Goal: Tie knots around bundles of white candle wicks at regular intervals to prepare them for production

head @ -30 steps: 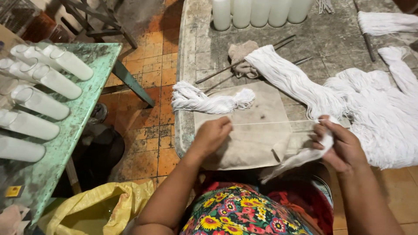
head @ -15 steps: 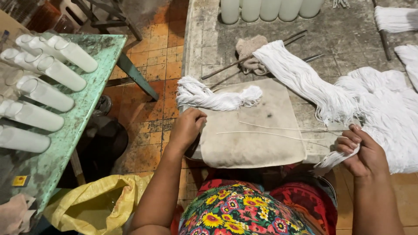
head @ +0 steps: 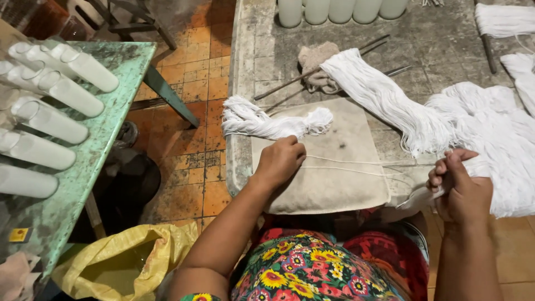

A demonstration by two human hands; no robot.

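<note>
My left hand (head: pixel 280 162) rests on a beige cloth (head: pixel 334 184) at the table's near edge, fingers pinched on thin white strings (head: pixel 356 165) that run right across the cloth. My right hand (head: pixel 460 187) holds the end of a small white string bundle (head: pixel 415 199) and the far ends of those strings. A tied white string bundle (head: pixel 262 124) lies just beyond my left hand. A large heap of white strings (head: pixel 490 145) spreads behind my right hand.
White candles (head: pixel 340 10) stand at the far edge of the grey stone table (head: pixel 262 72). Metal rods (head: pixel 290 85) and a rag (head: pixel 315 61) lie mid-table. A green table (head: pixel 106 134) with glass candle tubes (head: pixel 56 89) is left. A yellow bag (head: pixel 117 262) sits on the floor.
My left hand moved right from the table's edge onto the cloth and took the strings' ends. My right hand rose slightly, still holding the bundle.
</note>
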